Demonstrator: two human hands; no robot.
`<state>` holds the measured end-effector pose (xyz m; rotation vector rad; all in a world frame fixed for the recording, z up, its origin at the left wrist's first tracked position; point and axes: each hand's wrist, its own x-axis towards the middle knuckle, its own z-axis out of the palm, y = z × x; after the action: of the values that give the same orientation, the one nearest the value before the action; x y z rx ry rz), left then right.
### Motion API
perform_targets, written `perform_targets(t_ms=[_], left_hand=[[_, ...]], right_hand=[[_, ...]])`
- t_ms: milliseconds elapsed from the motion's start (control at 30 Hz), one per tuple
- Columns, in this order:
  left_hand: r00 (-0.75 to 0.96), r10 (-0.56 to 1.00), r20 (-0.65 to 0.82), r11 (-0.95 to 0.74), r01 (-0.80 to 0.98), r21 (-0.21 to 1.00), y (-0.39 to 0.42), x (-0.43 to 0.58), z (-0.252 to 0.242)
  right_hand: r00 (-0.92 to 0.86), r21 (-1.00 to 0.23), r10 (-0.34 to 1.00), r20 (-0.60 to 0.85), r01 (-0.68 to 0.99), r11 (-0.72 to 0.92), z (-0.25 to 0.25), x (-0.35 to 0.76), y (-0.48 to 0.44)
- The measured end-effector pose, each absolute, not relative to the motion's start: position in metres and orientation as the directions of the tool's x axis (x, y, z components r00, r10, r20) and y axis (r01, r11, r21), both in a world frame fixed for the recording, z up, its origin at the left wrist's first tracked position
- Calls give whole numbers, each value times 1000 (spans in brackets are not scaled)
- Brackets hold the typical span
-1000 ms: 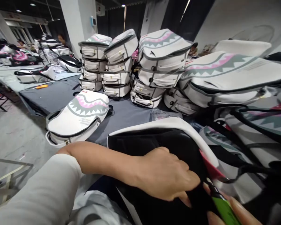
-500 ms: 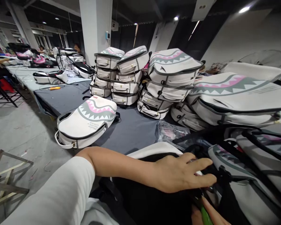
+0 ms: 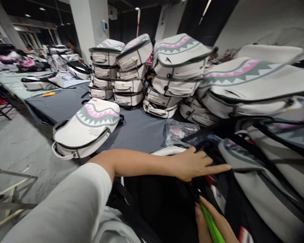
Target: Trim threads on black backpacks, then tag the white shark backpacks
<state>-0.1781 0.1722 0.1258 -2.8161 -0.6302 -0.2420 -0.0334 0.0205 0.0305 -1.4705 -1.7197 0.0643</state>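
Note:
My left hand [image 3: 192,164] reaches across from the left, lying over the far edge of a backpack with a black inside [image 3: 157,202]. Its index finger is stretched out to the right, the other fingers are partly spread, and the thumb is hidden. Just below it, at the lower right, my right hand [image 3: 221,224] is closed around green thread snips [image 3: 210,221]. Their thin dark tip points up toward the black fabric beneath my left hand. A red-and-white tag [image 3: 244,234] shows beside my right hand.
A white backpack with a shark-tooth print [image 3: 86,130] lies on the grey-covered table [image 3: 136,131]. Stacked backpacks [image 3: 179,71] stand behind; more backpacks [image 3: 266,189] crowd the right. A clear plastic bag [image 3: 181,131] and an orange-handled tool [image 3: 49,94] lie on the table. A wooden stool [image 3: 12,192] stands lower left.
My left hand has shifted up and slightly left, its index finger now pointing further out. My right hand has moved left and more of the green snips shows. The view has shifted a little.

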Motion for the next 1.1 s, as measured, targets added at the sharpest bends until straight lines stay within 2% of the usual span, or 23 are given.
perform_targets(t_ms=[133, 333, 500, 600, 767, 900, 1000, 1100], left_hand=[[898, 375, 230, -887, 419, -194, 145, -192, 135], [886, 438, 154, -856, 463, -229, 149, -187, 126], [890, 427, 159, -846, 456, -276, 147, -184, 126], [891, 420, 172, -854, 452, -257, 146, -185, 126], [872, 465, 151, -847, 488, -211, 156, -177, 118], [839, 527, 134, -813, 543, -209, 168, -165, 112], [833, 538, 127, -805, 553, -215, 173, -161, 111], [848, 522, 88, -824, 528, -205, 177, -157, 109]], right_hand=[[194, -618, 816, 545, 751, 233, 38, -37, 12], [156, -754, 873, 462, 587, 295, 52, -44, 3], [269, -831, 884, 382, 519, 201, 65, -41, 8], [261, -809, 897, 358, 566, 158, 72, -32, 10], [25, -769, 975, 219, 620, 157, 89, -11, 20], [-109, -728, 988, 111, 668, 155, 96, -1, 42], [-135, -674, 982, 132, 714, 189, 91, 0, 50], [-100, -648, 969, 228, 727, 227, 79, 2, 48]])
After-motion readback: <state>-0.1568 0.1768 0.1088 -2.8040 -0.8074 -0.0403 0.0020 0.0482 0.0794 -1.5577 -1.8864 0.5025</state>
